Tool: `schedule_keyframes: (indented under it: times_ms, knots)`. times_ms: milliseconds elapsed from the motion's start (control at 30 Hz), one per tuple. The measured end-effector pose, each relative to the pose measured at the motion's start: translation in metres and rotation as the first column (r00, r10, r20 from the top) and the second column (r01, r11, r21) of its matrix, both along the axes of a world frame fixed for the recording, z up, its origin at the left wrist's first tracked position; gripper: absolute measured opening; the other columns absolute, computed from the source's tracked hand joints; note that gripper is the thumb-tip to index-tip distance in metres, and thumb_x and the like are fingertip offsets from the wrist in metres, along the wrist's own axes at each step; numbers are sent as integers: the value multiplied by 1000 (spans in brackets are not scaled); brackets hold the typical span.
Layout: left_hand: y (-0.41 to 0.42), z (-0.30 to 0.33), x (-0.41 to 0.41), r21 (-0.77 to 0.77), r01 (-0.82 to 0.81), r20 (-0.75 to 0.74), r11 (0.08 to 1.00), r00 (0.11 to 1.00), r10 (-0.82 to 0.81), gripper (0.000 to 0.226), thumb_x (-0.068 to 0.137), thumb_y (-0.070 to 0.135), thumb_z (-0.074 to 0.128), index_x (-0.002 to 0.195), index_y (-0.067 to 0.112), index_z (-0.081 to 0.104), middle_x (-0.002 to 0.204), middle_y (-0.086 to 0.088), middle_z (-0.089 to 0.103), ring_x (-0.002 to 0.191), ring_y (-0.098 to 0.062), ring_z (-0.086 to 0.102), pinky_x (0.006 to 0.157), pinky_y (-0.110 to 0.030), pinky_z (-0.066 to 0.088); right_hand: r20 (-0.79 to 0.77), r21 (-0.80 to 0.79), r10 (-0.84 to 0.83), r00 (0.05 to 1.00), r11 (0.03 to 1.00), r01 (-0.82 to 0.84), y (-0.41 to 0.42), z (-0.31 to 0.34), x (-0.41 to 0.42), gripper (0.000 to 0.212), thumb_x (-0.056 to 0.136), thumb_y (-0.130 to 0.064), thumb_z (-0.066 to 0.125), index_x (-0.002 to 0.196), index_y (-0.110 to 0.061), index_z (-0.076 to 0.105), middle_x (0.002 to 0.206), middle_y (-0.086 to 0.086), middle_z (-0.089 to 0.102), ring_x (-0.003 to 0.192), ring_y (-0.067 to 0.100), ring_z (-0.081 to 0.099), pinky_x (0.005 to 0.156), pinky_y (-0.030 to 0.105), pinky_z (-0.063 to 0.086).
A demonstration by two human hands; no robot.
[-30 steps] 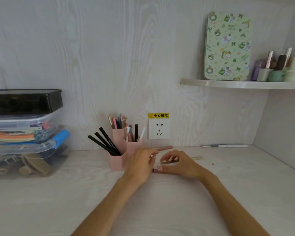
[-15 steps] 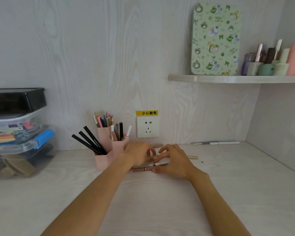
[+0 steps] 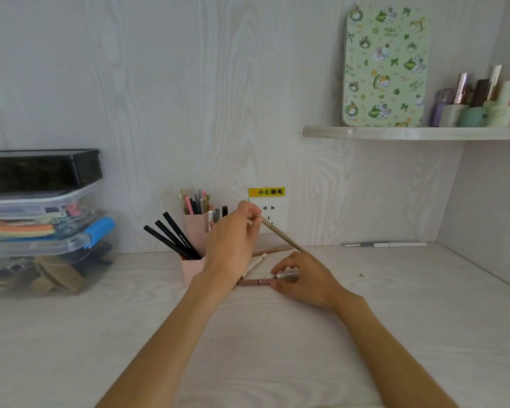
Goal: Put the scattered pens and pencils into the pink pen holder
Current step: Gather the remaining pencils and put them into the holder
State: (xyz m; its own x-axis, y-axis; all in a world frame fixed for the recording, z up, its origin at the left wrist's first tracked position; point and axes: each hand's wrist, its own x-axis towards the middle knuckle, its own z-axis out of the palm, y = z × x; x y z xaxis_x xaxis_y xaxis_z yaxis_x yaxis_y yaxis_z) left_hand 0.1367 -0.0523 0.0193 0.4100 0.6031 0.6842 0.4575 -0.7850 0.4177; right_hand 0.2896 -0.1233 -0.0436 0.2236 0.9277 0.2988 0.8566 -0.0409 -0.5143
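- Near the back wall, the pink pen holder (image 3: 195, 231) is placed on the white desk (image 3: 262, 348); pens are stood upright in its tall rear section, and three black pens (image 3: 171, 240) are leaned out to the left from its low front section.
- A tan pencil (image 3: 280, 235) is pinched at its upper end by the left hand (image 3: 233, 242), raised and slanted just beside the holder.
- A brown pen (image 3: 255, 281) and a white pen marked "SWEET" (image 3: 289, 276) are held on the desk by the curled fingers of the right hand (image 3: 304, 278).
- A cream pen (image 3: 255, 265) and a brown pencil (image 3: 273, 250) are seen lying between the hands.
- A white pen (image 3: 386, 245) is laid apart, along the wall.
- Clear stacked boxes (image 3: 42, 231) with mixed items are kept at the left.
- A shelf (image 3: 409, 133) with a green tin (image 3: 384, 69) and bottles (image 3: 477, 101) is fixed at the upper right.
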Motion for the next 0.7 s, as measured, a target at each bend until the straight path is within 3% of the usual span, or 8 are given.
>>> schedule_keyframes:
  times_ms: [133, 233, 300, 433, 567, 700]
  knots:
    - [-7, 38, -45, 66, -59, 237, 996, 971, 42, 15, 95, 29, 52, 105, 21, 58, 92, 17, 61, 77, -3, 57, 67, -24, 44, 34, 11, 5, 999, 1000, -6, 2, -4, -5, 22, 80, -41, 65, 100, -32, 66, 103, -8, 59, 102, 8, 49, 86, 25, 41]
    - [4, 60, -80, 98, -118, 357, 988, 931, 75, 12, 93, 28, 56, 103, 22, 60, 96, 17, 61, 82, -4, 60, 77, -34, 53, 31, 34, -27, 999, 999, 26, 7, -6, -6, 21, 79, -41, 66, 98, -32, 67, 101, -9, 58, 103, 9, 50, 84, 23, 41]
    - [11, 69, -100, 119, -155, 399, 981, 912, 96, 13, 92, 27, 58, 103, 20, 61, 97, 13, 63, 84, -7, 63, 72, -42, 56, 53, 34, -33, 998, 999, 31, 13, -6, -11, 22, 80, -39, 64, 101, -32, 67, 106, -8, 58, 106, 9, 49, 84, 24, 39]
    - [20, 78, -121, 180, -300, 383, 937, 898, 215, 18, 93, 28, 56, 107, 19, 64, 97, 8, 68, 84, -9, 63, 73, -26, 45, 125, 35, -7, 992, 999, 3, 22, -8, -17, 29, 85, -36, 58, 113, -30, 61, 118, -8, 55, 117, 11, 45, 96, 27, 33]
    - [24, 80, -121, 292, -419, 260, 860, 900, 351, 23, 95, 30, 52, 113, 20, 64, 100, 1, 69, 91, -18, 62, 67, -28, 35, 228, 75, -5, 974, 997, -13, 24, -13, -15, 39, 87, -39, 53, 125, -33, 52, 127, -11, 53, 125, 10, 40, 105, 27, 24]
    - [27, 86, -114, 352, -395, 229, 848, 915, 331, 24, 96, 27, 52, 113, 19, 65, 101, -4, 70, 92, -20, 62, 66, -28, 37, 218, 113, 7, 976, 993, -33, 25, -16, -13, 42, 86, -40, 55, 128, -34, 48, 130, -16, 50, 126, 7, 39, 106, 26, 24]
